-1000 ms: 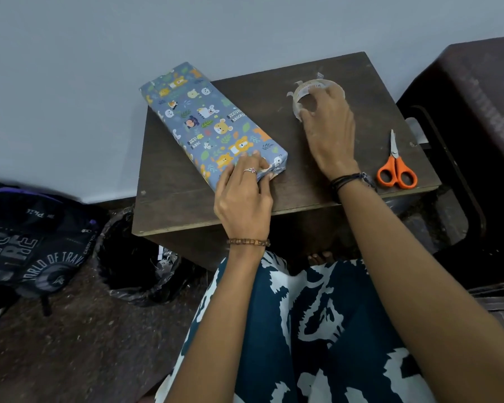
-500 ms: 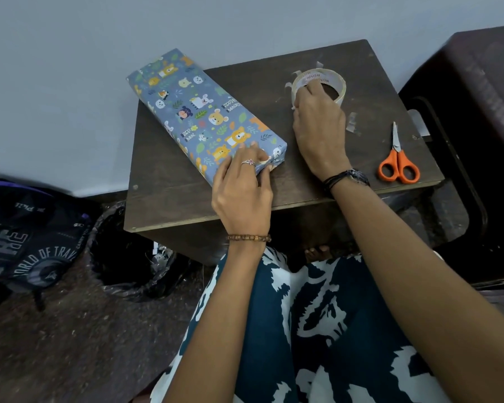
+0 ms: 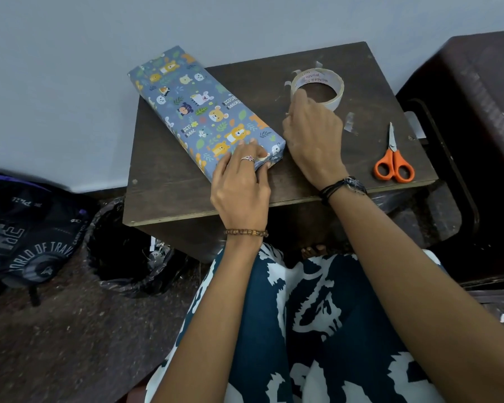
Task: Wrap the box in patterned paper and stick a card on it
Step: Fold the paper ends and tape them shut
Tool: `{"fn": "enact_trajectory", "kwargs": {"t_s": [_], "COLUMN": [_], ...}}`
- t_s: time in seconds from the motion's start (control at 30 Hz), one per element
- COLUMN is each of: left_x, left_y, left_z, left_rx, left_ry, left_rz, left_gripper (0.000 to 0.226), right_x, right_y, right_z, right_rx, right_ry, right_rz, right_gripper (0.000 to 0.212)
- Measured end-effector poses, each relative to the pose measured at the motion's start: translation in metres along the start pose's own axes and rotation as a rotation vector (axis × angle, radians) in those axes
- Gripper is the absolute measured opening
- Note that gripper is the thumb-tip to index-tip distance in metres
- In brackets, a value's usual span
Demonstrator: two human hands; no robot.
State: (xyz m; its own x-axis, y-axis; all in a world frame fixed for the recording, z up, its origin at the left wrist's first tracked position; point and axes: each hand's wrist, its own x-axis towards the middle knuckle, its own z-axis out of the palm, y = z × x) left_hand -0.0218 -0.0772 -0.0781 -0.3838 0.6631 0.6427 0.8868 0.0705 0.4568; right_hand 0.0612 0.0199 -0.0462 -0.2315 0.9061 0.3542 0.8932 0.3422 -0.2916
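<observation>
The box (image 3: 204, 112), wrapped in blue paper with cartoon animals, lies diagonally on the small dark table (image 3: 172, 196), its far end over the back edge. My left hand (image 3: 240, 187) rests on its near end, with the fingers pressing the top and the thumb against the folded end flap. My right hand (image 3: 313, 138) hovers between the box and the tape roll (image 3: 317, 85), fingers curled under and pinching a small clear tape strip that barely shows at the fingertips. Short tape tabs stick up from the roll's rim. No card is in view.
Orange-handled scissors (image 3: 393, 161) lie at the table's right, a loose tape strip (image 3: 349, 122) beside them. A dark cabinet (image 3: 477, 126) stands right of the table. A bin lined with a black bag (image 3: 120, 251) and a backpack (image 3: 26, 234) sit on the floor at left.
My right hand has come off the tape roll and drawn back toward the box's near end. My left hand has stayed pressed on the box end.
</observation>
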Motion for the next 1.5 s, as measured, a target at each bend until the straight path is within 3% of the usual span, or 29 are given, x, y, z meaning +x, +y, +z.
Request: {"fn": "enact_trajectory", "kwargs": {"t_s": [0.1, 0.23, 0.37, 0.47, 0.63, 0.8, 0.93, 1.0, 1.13, 1.5], "left_x": [0.0, -0.001, -0.001, -0.002, -0.002, -0.002, -0.001, -0.002, -0.002, -0.002], "left_y": [-0.001, -0.003, -0.004, -0.003, -0.003, -0.002, -0.003, -0.004, -0.002, -0.005], "left_z": [0.0, 0.0, -0.001, 0.0, -0.001, -0.001, 0.0, 0.0, -0.001, 0.0], "left_rx": [0.001, 0.003, -0.014, 0.0, -0.006, -0.014, -0.01, -0.001, 0.004, -0.009], "left_ry": [0.008, 0.009, 0.034, 0.042, 0.035, 0.033, 0.044, 0.036, 0.03, -0.016], "left_rz": [0.011, 0.051, 0.067, 0.047, 0.04, 0.031, 0.046, 0.04, 0.033, 0.033], "left_gripper": [0.016, 0.017, 0.019, 0.019, 0.019, 0.014, 0.014, 0.017, 0.017, 0.023], "right_x": [-0.005, -0.016, -0.037, -0.057, -0.076, -0.077, -0.079, -0.079, -0.081, -0.076], "right_y": [0.005, 0.009, 0.012, 0.013, 0.007, -0.003, -0.012, -0.015, -0.023, -0.041], "right_z": [0.001, -0.014, -0.03, -0.033, -0.034, -0.028, -0.02, -0.017, -0.017, -0.028], "right_rx": [0.191, 0.723, 1.12, 1.155, 1.166, 1.432, 1.465, 1.452, 1.552, 1.855], "right_ry": [0.069, 0.142, 0.046, -0.061, -0.085, -0.036, 0.009, 0.017, -0.002, 0.018], "right_rz": [-0.002, 0.188, 0.407, 0.433, 0.361, 0.551, 0.631, 0.642, 0.705, 1.113], "right_gripper": [0.016, 0.002, 0.013, 0.016, 0.013, 0.014, 0.042, 0.046, 0.042, 0.04]}}
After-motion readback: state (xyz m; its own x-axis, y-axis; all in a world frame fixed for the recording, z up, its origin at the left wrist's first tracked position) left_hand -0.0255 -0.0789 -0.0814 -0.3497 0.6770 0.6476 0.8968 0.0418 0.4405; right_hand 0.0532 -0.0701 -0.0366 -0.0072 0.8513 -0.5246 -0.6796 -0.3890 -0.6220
